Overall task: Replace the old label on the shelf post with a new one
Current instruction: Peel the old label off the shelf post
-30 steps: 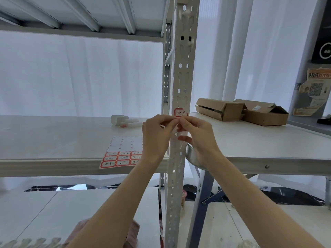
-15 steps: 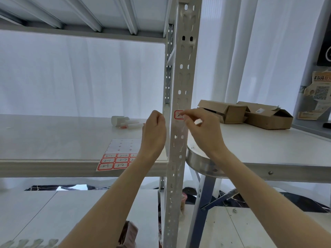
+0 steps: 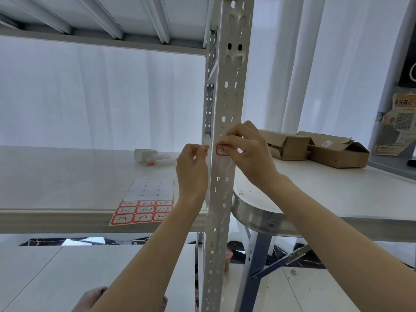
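Right now we have both hands raised to the shelf post (image 3: 225,104), a pale metal upright punched with rows of slots. The label (image 3: 219,151), a small white sticker with a red border and a dark handwritten mark, sits on the front face of the post, higher than the front edge of the shelf (image 3: 56,176). Our right hand (image 3: 249,154) comes in from the right with its fingers curled, thumb and forefinger pinching the label and covering its right part, so we see only its left end. Our left hand (image 3: 192,170) is just left of the post with its fingers curled and the thumb meeting the forefinger near the post's edge; we cannot tell whether anything is held between them.

On the shelf, near our left wrist, lies the label sheet (image 3: 146,202). Its upper rows are bare backing, and its three lowest rows carry red-bordered stickers with handwritten numbers. Its lower edge reaches over the shelf's front lip. Farther back on the shelf lies a white item (image 3: 155,157) with an orange-red tip, too blurred to name.

Right of the post stands a white desk (image 3: 254,215) with a rounded metal rim, and on it two open cardboard boxes (image 3: 290,146) lie side by side. A white curtain (image 3: 101,97) hangs behind it all
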